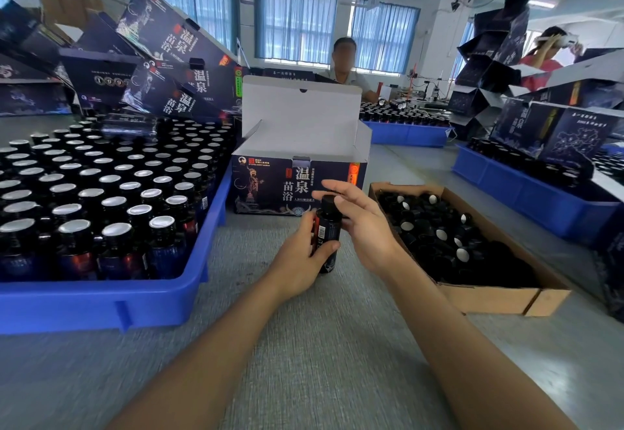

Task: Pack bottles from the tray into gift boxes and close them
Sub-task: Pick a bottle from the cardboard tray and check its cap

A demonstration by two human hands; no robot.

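While the left hand (300, 260) grips the dark bottle (328, 227) around its lower half, thumb across the label, the bottle stands nearly upright just in front of the open gift box (297, 186), its black cap on; whether its base touches the grey table (304, 345) I cannot tell

The right hand (358, 220) is released, fingers straight and spread, held just beside the cap and reaching over it toward the box

Behind, the gift box has its white lid flap raised and side flaps out. To the left sits a blue tray (135, 298) packed with upright silver-topped bottles (111, 200). To the right a shallow cardboard box (489, 291) holds loose black caps (449, 237). Dark printed cartons (162, 41) are piled behind the tray, and a person (344, 65) sits across the table
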